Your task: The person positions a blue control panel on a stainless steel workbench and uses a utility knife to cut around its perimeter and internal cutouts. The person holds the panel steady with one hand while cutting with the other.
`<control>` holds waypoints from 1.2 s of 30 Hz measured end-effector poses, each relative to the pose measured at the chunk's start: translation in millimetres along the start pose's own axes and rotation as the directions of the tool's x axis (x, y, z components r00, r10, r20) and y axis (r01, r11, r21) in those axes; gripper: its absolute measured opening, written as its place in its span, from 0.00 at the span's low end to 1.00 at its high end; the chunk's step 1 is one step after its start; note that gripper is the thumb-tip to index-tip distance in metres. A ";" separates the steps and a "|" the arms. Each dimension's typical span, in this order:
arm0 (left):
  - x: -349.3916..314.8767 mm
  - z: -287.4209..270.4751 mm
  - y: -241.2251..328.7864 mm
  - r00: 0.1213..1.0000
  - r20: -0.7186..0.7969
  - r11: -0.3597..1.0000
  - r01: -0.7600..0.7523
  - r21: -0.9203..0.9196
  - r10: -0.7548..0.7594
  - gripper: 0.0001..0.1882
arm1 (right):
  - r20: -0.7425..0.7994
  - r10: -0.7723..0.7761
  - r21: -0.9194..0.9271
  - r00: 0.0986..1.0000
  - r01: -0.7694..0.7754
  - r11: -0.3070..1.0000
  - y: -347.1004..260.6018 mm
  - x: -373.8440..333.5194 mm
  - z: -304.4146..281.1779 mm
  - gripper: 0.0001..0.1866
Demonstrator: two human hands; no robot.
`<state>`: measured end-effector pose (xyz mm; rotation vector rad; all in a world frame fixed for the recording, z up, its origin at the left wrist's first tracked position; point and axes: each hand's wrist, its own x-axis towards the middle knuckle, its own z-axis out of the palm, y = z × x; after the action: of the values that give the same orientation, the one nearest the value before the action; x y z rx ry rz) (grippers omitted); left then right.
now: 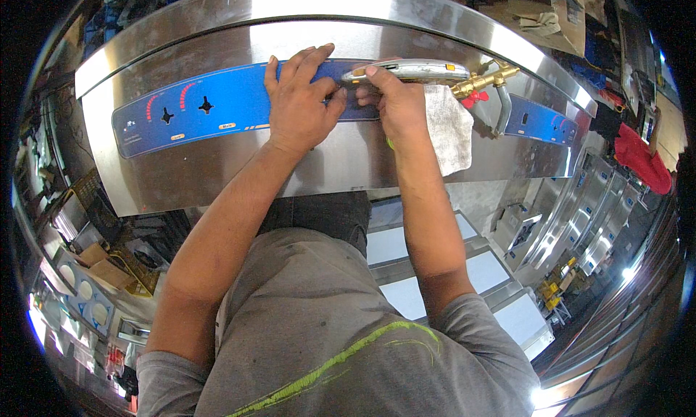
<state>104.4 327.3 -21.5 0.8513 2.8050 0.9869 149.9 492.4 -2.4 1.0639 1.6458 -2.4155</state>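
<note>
My left hand (pixel 301 101) lies on a long blue control panel strip (pixel 235 101), its fingers spread over the surface. This strip has cross-shaped cutouts and red curved markings, and it rests along a stainless steel front (pixel 217 170). Close beside it, my right hand (pixel 399 101) is closed on a long silver tool (pixel 424 70) with small yellow-orange inserts. Its exact kind is unclear. The tool's left end reaches the strip near my left fingers. A whitish cloth (pixel 448 130) lies just right of my right wrist.
Right of the cloth sit a brass valve fitting (pixel 493 77) with a red knob and a bent metal pipe (pixel 502 111). Another blue panel (pixel 540 120) lies farther right. A raised steel edge (pixel 304 3) runs behind. A cardboard box (pixel 551 25) stands at far right.
</note>
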 end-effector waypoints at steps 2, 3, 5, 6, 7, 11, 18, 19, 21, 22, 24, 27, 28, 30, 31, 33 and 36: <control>0.2 -0.3 0.0 1.000 0.002 1.000 0.007 0.004 -0.007 0.08 | -0.020 0.017 0.027 1.000 -0.017 1.000 -0.3 0.0 -0.6 0.12; 0.2 0.1 0.3 1.000 0.004 1.000 0.008 0.004 -0.008 0.08 | -0.027 0.023 0.012 0.999 -0.022 1.000 -0.1 0.3 -0.5 0.13; -0.2 0.0 0.4 1.000 0.003 1.000 0.008 -0.007 -0.008 0.07 | -0.038 0.014 -0.017 0.999 -0.015 1.000 0.5 0.7 0.2 0.13; -0.6 -0.4 0.2 1.000 0.003 1.000 0.008 -0.011 -0.008 0.07 | -0.040 0.001 -0.030 0.999 -0.002 1.000 1.0 0.9 1.1 0.14; -0.8 -0.5 0.2 1.000 0.006 1.000 0.009 -0.005 -0.009 0.07 | -0.037 -0.014 -0.041 0.999 0.013 0.999 1.5 1.1 1.9 0.14; -0.8 -1.0 0.2 1.000 0.017 1.000 0.015 0.003 -0.015 0.07 | -0.047 -0.012 -0.016 0.999 0.011 1.000 1.4 2.0 1.8 0.14; 1.1 -1.8 0.7 0.999 0.039 0.999 0.031 0.011 -0.031 0.08 | -0.126 0.007 0.098 0.992 0.005 0.995 4.5 4.2 1.1 0.15; 1.1 -2.0 1.1 0.999 0.037 0.999 0.033 0.011 -0.033 0.08 | -0.130 0.004 0.104 0.991 0.010 0.995 5.2 4.7 1.5 0.16; 1.0 -2.2 1.6 0.999 0.025 0.999 0.037 0.005 -0.037 0.09 | -0.130 -0.006 0.101 0.992 0.020 0.995 6.2 5.5 2.0 0.16; 1.0 -2.3 1.6 0.999 0.027 0.999 0.040 0.005 -0.040 0.09 | -0.130 -0.012 0.098 0.991 0.025 0.995 6.2 5.8 1.9 0.16; 0.9 -2.1 1.6 0.998 0.033 0.999 0.046 0.004 -0.046 0.09 | -0.123 -0.019 0.099 0.992 0.031 0.995 6.4 5.2 1.7 0.16; 1.0 -1.9 0.8 0.999 0.033 0.999 0.034 0.003 -0.034 0.09 | -0.124 -0.021 0.113 0.992 0.035 0.993 5.7 4.3 1.6 0.15; 1.1 -1.6 0.7 0.999 0.029 0.999 0.031 0.008 -0.031 0.09 | -0.131 -0.016 0.125 0.991 0.032 0.992 5.6 4.2 1.9 0.15; 1.4 -1.1 0.4 0.999 0.021 0.999 0.028 0.017 -0.028 0.08 | -0.124 -0.024 0.123 0.992 0.039 0.992 5.4 3.5 2.3 0.15; 1.2 -1.0 0.4 0.999 0.018 1.000 0.026 0.013 -0.027 0.09 | -0.122 -0.025 0.123 0.992 0.041 0.992 5.5 3.3 2.4 0.15; 0.7 -0.9 0.7 1.000 0.017 1.000 0.023 0.003 -0.023 0.09 | -0.119 -0.027 0.110 0.992 0.040 0.993 5.6 2.9 2.5 0.15; 1.3 -0.7 1.0 1.000 0.000 1.000 0.013 0.020 -0.013 0.09 | -0.114 -0.047 0.073 0.992 0.056 0.996 5.9 2.4 3.3 0.15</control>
<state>103.7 328.2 -20.1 0.8339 2.8215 0.9593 148.6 487.9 -7.8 1.2038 1.6450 -2.5132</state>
